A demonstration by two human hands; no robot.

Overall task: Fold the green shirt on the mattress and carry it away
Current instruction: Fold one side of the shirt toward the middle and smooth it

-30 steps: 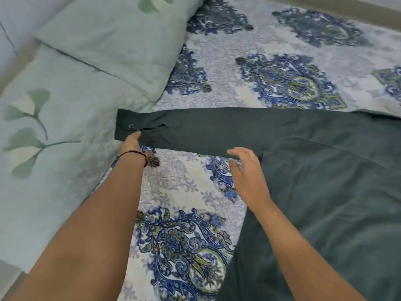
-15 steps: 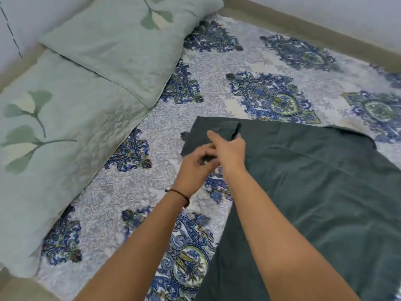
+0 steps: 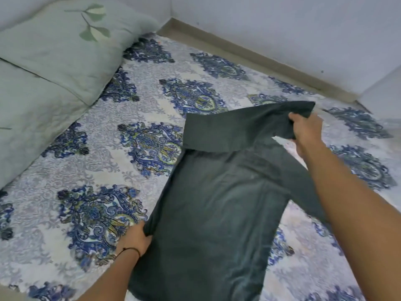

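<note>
The dark green shirt (image 3: pixel 219 203) lies flat on the mattress (image 3: pixel 104 168), which has a blue and white patterned sheet. One sleeve is folded across the top of the shirt's body. My right hand (image 3: pixel 306 129) grips the end of that sleeve and holds it a little above the far right of the shirt. My left hand (image 3: pixel 135 237) pinches the shirt's left edge low down, near me. A thin dark band circles my left wrist.
Two pale green pillows (image 3: pixel 54 53) with leaf prints lie along the left side of the mattress. A white wall (image 3: pixel 282 29) and a beige skirting strip (image 3: pixel 249 55) run behind the mattress. Patterned sheet shows to the left of the shirt.
The sleeve, stretched out to the left a second ago, now lies across the shirt's top. My right hand went far right with the sleeve end; my left hand dropped to the shirt's left edge.
</note>
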